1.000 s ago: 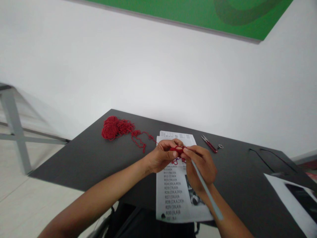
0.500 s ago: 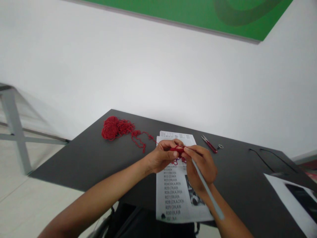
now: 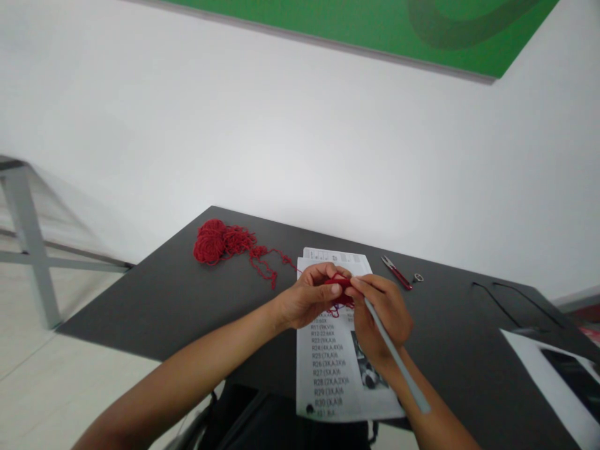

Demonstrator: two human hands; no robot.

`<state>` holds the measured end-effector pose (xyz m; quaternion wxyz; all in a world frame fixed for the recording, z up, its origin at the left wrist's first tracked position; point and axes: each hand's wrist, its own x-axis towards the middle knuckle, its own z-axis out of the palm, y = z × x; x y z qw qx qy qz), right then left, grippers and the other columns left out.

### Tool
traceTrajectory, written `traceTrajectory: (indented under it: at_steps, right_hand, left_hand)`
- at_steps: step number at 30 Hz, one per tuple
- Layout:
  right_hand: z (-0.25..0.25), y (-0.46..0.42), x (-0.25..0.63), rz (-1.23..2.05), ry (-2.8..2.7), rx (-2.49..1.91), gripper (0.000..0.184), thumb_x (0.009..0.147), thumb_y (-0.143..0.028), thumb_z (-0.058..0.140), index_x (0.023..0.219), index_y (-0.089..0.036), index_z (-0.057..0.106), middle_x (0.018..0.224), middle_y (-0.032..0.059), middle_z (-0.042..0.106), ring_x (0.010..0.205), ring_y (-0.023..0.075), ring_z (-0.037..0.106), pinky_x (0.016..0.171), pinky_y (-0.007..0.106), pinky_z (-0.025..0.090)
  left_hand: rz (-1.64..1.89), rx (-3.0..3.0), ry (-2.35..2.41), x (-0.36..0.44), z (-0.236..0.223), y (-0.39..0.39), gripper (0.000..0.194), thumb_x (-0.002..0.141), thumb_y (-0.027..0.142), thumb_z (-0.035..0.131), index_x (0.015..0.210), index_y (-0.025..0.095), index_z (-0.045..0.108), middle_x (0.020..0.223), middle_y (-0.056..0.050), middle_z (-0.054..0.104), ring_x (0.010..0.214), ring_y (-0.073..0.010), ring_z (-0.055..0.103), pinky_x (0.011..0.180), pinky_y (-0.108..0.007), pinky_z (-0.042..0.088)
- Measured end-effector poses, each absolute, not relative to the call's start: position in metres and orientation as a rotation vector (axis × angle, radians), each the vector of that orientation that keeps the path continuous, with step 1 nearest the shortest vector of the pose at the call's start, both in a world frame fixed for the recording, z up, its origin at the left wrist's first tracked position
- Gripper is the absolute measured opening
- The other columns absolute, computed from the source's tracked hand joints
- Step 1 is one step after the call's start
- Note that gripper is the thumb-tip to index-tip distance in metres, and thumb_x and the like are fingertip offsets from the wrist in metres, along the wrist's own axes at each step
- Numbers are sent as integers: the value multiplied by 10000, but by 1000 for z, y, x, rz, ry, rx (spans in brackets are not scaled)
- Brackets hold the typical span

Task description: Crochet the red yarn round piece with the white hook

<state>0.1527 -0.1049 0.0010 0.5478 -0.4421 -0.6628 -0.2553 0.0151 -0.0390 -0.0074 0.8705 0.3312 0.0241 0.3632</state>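
Observation:
My left hand (image 3: 315, 294) pinches a small piece of red crochet work (image 3: 339, 289) between thumb and fingers. In my right hand (image 3: 383, 312) is a crochet hook with a grey handle (image 3: 397, 357), its tip hidden at the red piece. Both hands meet above a printed pattern sheet (image 3: 323, 400) with rows of stitch notation. A strand runs from the left hand to a loose ball of red yarn (image 3: 210, 242) at the table's far left. Some red loops dangle below the piece, with a bit of purple among them.
Thread snips (image 3: 397, 274) with a metal ring (image 3: 418, 277) lie beyond my right hand. Farther right are eyeglasses (image 3: 497, 303) and a white sheet with a dark phone-like rectangle (image 3: 572, 375). The dark table (image 3: 187, 306) stands against a white wall.
The right hand and hook have shifted very slightly to the right and down. The red piece has turned a little in the left hand's fingers. The yarn ball stays put.

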Motion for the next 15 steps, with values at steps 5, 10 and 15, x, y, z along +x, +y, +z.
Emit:
traceTrajectory:
  at_steps: [5,10,15]
  right_hand:
    - [0,-106,153,-604,-1571,-1073,69,941,-171,672,989,-197,714,939,26,737,848,141,736,780,242,614]
    - [-2,-105,154,-616,-1582,-1098,67,955,-191,655,977,-200,719,930,26,743,846,143,738,770,248,619]
    - [-1,-105,153,-615,-1571,-1100,92,956,-194,645,985,-217,728,923,21,746,842,152,743,774,269,625]
  left_hand:
    - [752,684,59,16,-6,-40,250,685,166,908,816,142,695,957,-19,708,867,-131,699,813,-251,555]
    - [745,670,55,15,-6,-40,255,684,159,908,822,134,695,936,-21,708,846,-124,701,786,-228,561]
    - [742,675,49,16,-7,-39,261,691,172,905,830,135,687,940,-23,705,837,-128,700,780,-238,569]
